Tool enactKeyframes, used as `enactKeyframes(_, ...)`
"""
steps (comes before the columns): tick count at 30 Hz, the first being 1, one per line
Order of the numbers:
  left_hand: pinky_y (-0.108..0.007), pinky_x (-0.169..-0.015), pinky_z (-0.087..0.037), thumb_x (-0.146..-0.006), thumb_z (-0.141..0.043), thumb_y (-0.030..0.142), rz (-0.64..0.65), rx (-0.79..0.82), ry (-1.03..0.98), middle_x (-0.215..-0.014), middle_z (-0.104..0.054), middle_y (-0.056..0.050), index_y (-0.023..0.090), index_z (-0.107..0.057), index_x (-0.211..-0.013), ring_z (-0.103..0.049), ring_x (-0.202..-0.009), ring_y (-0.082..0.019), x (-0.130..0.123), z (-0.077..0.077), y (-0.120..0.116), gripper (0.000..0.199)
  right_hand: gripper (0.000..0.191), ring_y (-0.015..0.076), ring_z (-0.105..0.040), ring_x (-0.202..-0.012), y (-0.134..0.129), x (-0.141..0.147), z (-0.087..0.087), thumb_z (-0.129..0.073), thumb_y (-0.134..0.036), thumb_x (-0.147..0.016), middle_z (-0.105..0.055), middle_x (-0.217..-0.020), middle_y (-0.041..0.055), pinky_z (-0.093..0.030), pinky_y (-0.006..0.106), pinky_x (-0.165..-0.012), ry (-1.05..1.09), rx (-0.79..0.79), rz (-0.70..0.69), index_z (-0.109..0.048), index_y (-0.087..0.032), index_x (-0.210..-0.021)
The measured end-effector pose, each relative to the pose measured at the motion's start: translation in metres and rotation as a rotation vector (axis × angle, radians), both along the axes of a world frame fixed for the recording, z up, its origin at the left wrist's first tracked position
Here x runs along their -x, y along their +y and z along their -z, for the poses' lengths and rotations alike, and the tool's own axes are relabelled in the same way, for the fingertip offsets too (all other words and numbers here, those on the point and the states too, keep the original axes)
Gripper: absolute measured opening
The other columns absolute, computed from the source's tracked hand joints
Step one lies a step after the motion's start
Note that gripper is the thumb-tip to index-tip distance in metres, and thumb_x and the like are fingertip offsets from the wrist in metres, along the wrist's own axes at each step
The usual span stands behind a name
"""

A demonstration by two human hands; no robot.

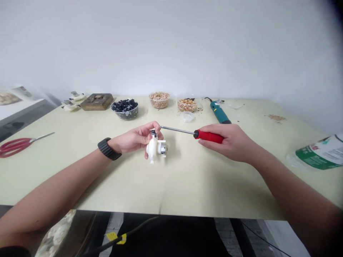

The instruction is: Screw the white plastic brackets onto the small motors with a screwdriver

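Note:
My left hand [138, 138], with a black band on its wrist, holds a white plastic part [152, 148] above the middle of the table. A silver cylinder, like a small motor [163, 148], sits on the right side of that part, and a small black piece [153, 133] shows at its top. My right hand [227, 141] is wrapped round the red handle of a screwdriver [210, 136]. Its metal shaft points left, and the tip is beside my left fingertips, above the white part. Whether the tip touches the fingers is hard to tell.
Along the table's [184, 185] back stand a wooden block [97, 102], a bowl of black pieces [125, 109], two tubs of small metallic pieces [159, 100] [187, 105] and a green power tool [219, 112]. Red scissors [18, 144] lie left; a plastic bottle [318, 153] lies right.

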State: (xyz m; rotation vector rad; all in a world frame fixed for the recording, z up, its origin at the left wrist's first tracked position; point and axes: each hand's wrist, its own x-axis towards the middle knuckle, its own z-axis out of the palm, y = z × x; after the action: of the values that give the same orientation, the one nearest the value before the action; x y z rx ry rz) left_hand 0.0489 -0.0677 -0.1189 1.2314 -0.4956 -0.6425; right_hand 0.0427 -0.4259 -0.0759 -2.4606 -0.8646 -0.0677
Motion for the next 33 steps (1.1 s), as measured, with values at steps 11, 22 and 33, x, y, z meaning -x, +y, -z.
enactKeyframes(11, -0.028, -0.067, -0.064, -0.085, -0.08, 0.019, -0.104, 0.114, 0.124, -0.11, -0.068, -0.007, 0.022, -0.061, -0.115, -0.072, -0.091, -0.022, 0.003, -0.005, -0.006, 0.036, 0.038, 0.0242, -0.067, -0.093, 0.006, 0.001, 0.006, -0.055, -0.06, -0.101, -0.076, -0.109, 0.0052, -0.048, 0.036, -0.078, -0.008, 0.037, 0.032, -0.073, -0.027, -0.111)
enactKeyframes(22, -0.026, -0.059, -0.062, -0.096, -0.06, 0.027, -0.367, 0.203, 0.486, -0.092, -0.069, -0.011, 0.013, -0.067, -0.098, -0.07, -0.076, -0.02, 0.007, -0.009, -0.028, 0.016, 0.041, 0.0206, -0.066, -0.088, 0.01, -0.003, 0.015, -0.056, -0.061, -0.101, -0.075, -0.107, 0.0049, -0.046, 0.032, -0.076, 0.096, 0.018, 0.091, -0.071, -0.025, -0.114)
enactKeyframes(33, -0.017, -0.042, -0.041, -0.079, -0.088, 0.058, -0.333, 0.166, 0.381, -0.096, -0.068, -0.008, 0.018, -0.061, -0.105, -0.064, -0.07, -0.015, 0.012, -0.005, -0.025, 0.056, 0.042, 0.0197, -0.064, -0.085, 0.01, -0.006, 0.02, -0.056, -0.062, -0.101, -0.074, -0.104, 0.0042, -0.044, 0.031, -0.073, 0.172, -0.07, 0.119, -0.07, -0.025, -0.114)
